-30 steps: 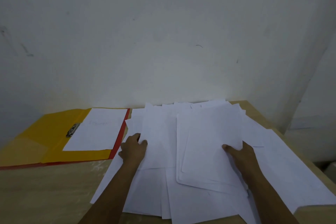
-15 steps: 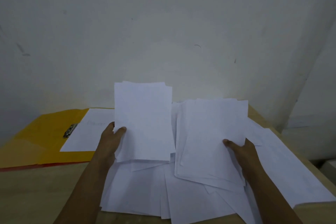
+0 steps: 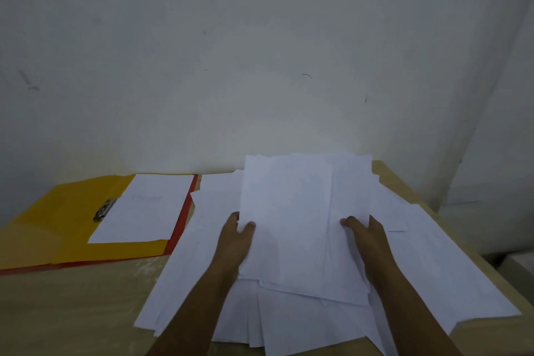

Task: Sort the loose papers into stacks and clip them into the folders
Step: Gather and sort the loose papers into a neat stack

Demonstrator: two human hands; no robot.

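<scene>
A stack of white sheets (image 3: pixel 300 220) is held up over the table, tilted toward me. My left hand (image 3: pixel 235 243) grips its left edge with the thumb on top, and my right hand (image 3: pixel 367 237) grips its right edge. Beneath the stack, several loose white papers (image 3: pixel 427 263) lie spread over the table's right half. At the left lies an open yellow folder (image 3: pixel 66 217) with a metal clip (image 3: pixel 104 209) and one white sheet (image 3: pixel 147 208) in it. A red folder edge (image 3: pixel 182 220) shows beneath the yellow one.
The wooden table (image 3: pixel 72 303) stands against a white wall (image 3: pixel 260 52). Its right edge (image 3: pixel 404 185) runs diagonally toward me. Bare wood shows at the front left.
My left hand lifted a batch of sheets, carried it right and laid it onto the batch in my right hand. Both hands now hold one combined stack.
</scene>
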